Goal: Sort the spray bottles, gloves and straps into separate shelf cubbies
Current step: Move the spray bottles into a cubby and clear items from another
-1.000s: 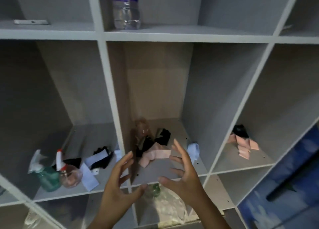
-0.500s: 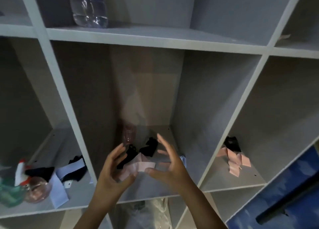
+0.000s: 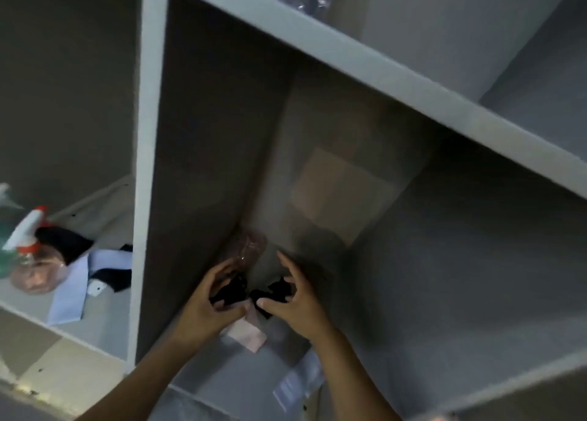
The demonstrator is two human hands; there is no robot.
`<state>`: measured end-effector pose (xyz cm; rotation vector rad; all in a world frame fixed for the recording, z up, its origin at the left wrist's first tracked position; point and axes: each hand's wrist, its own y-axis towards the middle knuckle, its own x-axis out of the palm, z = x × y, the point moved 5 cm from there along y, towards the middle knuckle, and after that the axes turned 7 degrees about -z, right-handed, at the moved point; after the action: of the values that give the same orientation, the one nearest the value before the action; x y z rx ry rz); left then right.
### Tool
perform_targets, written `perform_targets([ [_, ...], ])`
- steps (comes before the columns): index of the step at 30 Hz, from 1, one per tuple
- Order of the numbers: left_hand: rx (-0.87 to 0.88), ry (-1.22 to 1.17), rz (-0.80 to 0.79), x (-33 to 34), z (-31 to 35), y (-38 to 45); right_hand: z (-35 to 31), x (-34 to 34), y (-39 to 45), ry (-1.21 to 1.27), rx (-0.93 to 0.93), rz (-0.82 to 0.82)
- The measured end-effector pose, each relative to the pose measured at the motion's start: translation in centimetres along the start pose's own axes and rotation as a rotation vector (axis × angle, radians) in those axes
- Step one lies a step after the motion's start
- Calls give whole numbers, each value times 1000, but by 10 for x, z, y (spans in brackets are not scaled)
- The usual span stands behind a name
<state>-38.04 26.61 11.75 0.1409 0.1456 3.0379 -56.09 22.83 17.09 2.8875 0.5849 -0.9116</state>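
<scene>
black crumpled gloves (image 3: 235, 293) in hands

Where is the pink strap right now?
In the head view, the pink strap lies on the floor of the middle cubby, low and centre, just below the black gloves that both hands are gripping.

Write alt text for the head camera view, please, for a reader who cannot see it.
Inside the middle cubby, the left hand and right hand each grip black fabric, above a pink strap. A pinkish spray bottle stands behind; the left cubby holds more spray bottles and straps.
</scene>
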Motion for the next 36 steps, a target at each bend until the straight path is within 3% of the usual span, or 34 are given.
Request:
perform_targets([
  [8, -1, -37, 251, -21, -88, 39, 79, 16, 117, -449, -126, -225],
  [16, 38, -27, 316, -30, -144, 61, 129, 52, 202, -784, -335, -339],
  [19, 11, -55, 350, -40, -158, 58, 129, 75, 220, -1071, -422, -391],
  [23, -5, -56, 364, -44, -168, 56, 122, 94, 226, -1258, -381, -474],
  [30, -18, -118, 336, -43, -162, 57, 138, 89, 243, -1454, -544, -287],
  [36, 26, -79, 299, -42, -133, 66, 129, 45, 236, -1091, -480, -108],
])
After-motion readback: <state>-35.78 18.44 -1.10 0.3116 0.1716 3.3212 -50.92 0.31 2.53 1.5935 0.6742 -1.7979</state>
